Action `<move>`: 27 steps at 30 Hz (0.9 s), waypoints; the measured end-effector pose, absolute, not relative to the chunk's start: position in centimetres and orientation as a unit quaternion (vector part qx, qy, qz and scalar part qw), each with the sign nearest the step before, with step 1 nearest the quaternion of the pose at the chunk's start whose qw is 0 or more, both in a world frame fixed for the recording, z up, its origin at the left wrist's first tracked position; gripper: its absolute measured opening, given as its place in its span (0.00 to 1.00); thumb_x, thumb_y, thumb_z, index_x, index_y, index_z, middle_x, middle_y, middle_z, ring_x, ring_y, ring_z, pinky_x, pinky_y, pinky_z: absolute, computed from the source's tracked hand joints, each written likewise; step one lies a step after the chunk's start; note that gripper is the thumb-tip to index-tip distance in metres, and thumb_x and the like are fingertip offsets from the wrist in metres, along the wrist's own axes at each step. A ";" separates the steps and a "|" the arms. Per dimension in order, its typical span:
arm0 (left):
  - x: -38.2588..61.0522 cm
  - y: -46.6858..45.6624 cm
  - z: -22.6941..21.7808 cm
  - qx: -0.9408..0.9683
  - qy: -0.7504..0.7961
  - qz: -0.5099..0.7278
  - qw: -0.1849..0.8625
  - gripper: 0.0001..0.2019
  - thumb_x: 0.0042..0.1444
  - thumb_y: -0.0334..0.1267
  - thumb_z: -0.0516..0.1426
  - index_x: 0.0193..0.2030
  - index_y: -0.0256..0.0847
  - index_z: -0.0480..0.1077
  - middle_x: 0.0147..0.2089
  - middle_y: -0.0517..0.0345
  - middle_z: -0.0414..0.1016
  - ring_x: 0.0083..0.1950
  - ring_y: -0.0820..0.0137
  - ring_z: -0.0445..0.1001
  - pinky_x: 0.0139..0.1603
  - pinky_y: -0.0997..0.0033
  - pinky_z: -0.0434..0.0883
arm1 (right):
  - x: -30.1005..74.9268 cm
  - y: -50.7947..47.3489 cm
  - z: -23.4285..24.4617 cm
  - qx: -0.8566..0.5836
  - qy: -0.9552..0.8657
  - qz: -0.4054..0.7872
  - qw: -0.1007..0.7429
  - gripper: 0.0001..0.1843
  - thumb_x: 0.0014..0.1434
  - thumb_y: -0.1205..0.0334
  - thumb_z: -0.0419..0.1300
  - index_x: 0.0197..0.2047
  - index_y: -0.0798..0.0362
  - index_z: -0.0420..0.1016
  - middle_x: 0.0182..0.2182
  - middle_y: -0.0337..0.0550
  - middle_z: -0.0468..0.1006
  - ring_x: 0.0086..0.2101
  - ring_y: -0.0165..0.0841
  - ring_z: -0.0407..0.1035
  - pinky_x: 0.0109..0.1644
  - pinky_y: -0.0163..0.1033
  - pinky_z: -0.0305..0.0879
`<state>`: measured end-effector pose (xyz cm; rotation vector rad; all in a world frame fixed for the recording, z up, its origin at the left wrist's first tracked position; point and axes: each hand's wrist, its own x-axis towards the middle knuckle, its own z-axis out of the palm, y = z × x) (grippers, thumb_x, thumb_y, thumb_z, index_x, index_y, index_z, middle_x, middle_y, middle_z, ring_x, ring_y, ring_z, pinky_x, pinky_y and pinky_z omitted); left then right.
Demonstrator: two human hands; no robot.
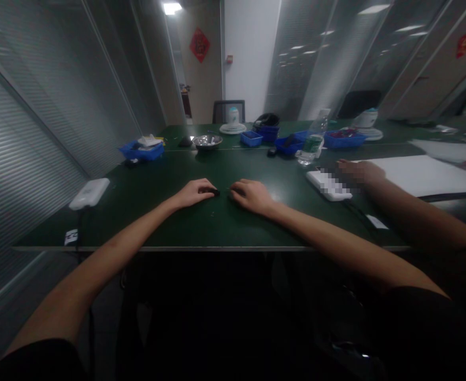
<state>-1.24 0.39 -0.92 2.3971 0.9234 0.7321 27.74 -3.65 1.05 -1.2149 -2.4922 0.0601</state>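
My left hand [193, 193] rests low over the dark green table [169, 227]. Its fingers are closed around a small black object [216, 192], and the dark end pokes out past the fingertips toward the right. What kind of thing it is, I cannot make out. A short gap away, my right hand [253, 196] lies on the tabletop with its fingers curled and pressed together. Anything inside those fingers is hidden. The two hands face each other and do not touch.
White power strips [90, 193] lie at both sides. Toward the back stand a metal bowl [207, 142], blue trays [142, 150], a plastic bottle [311, 143] and a small white fan [233, 120]. Another person's hand [362, 172] rests by white sheets [423, 172] at right.
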 end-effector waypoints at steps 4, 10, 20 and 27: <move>-2.8 1.3 -1.3 0.860 0.390 0.267 0.193 0.17 0.66 0.48 0.61 0.54 0.43 0.82 0.50 0.50 0.78 0.43 0.64 0.75 0.43 0.65 0.71 | 27.8 -3.6 1.2 -0.433 -0.886 0.029 0.166 0.21 0.75 0.51 0.53 0.60 0.50 0.78 0.52 0.49 0.80 0.45 0.38 0.75 0.47 0.39 0.65; -7.5 3.5 -1.5 0.820 0.504 0.253 0.100 0.19 0.62 0.46 0.60 0.55 0.41 0.81 0.49 0.48 0.78 0.47 0.59 0.75 0.50 0.61 0.72 | 27.8 -3.5 1.2 -0.427 -0.888 0.032 0.166 0.20 0.75 0.51 0.53 0.60 0.51 0.78 0.50 0.49 0.81 0.43 0.38 0.76 0.45 0.39 0.65; -17.0 4.9 -0.7 0.666 0.724 0.179 -0.026 0.21 0.60 0.36 0.57 0.57 0.33 0.80 0.54 0.41 0.79 0.54 0.53 0.76 0.61 0.58 0.71 | 27.9 -3.4 1.1 -0.425 -0.890 0.036 0.160 0.20 0.74 0.51 0.53 0.60 0.51 0.78 0.51 0.50 0.81 0.45 0.39 0.76 0.46 0.39 0.66; -19.2 4.8 -1.2 0.592 0.790 0.142 -0.075 0.24 0.59 0.33 0.57 0.61 0.26 0.77 0.61 0.30 0.74 0.60 0.45 0.73 0.63 0.52 0.69 | 27.9 -3.1 0.8 -0.424 -0.892 0.026 0.158 0.20 0.74 0.51 0.53 0.60 0.50 0.78 0.51 0.49 0.81 0.45 0.39 0.76 0.46 0.40 0.66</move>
